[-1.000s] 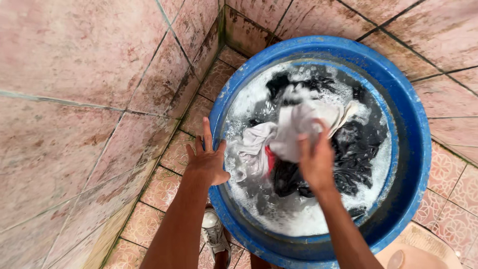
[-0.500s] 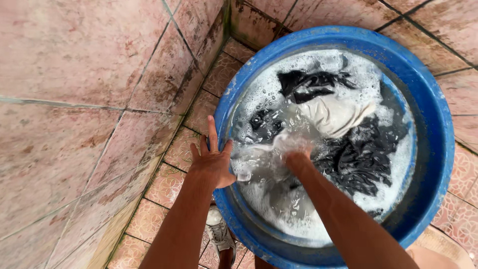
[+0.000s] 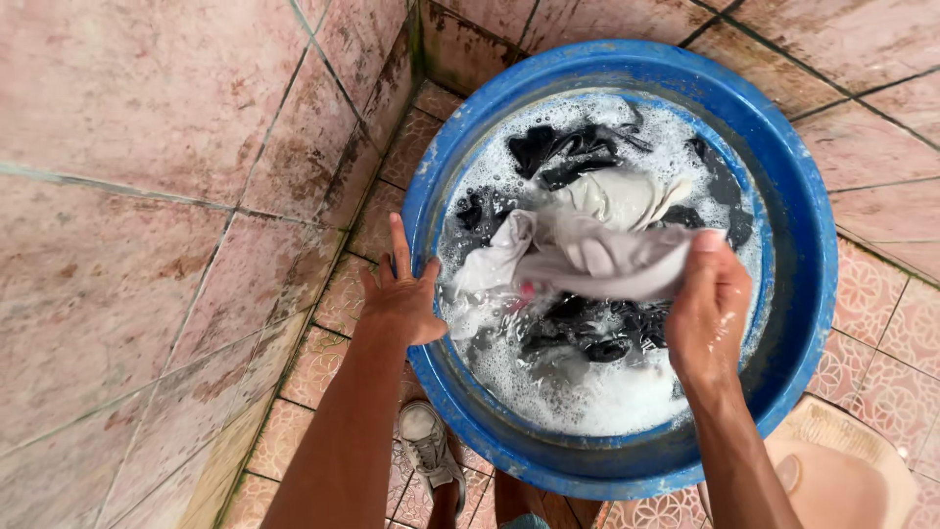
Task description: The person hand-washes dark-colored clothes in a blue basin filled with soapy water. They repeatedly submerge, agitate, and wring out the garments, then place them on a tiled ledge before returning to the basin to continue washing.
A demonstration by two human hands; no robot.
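Right hand (image 3: 707, 312) pinching wet grey cloth (image 3: 597, 257) above suds at tub (image 3: 803, 245) centre; left hand (image 3: 401, 294), fingers spread, bracing rim at nine o'clock. Best lifted slowly, letting water drain into tub.

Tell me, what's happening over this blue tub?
A person is washing clothes by hand in a big blue tub of soapy water that stands in a tiled corner. The right hand grips a wet light grey garment and lifts it out of the suds, while the left hand rests on the tub's rim. Dark clothes and another pale piece lie soaking in the foam. A grey shoe shows below the tub.
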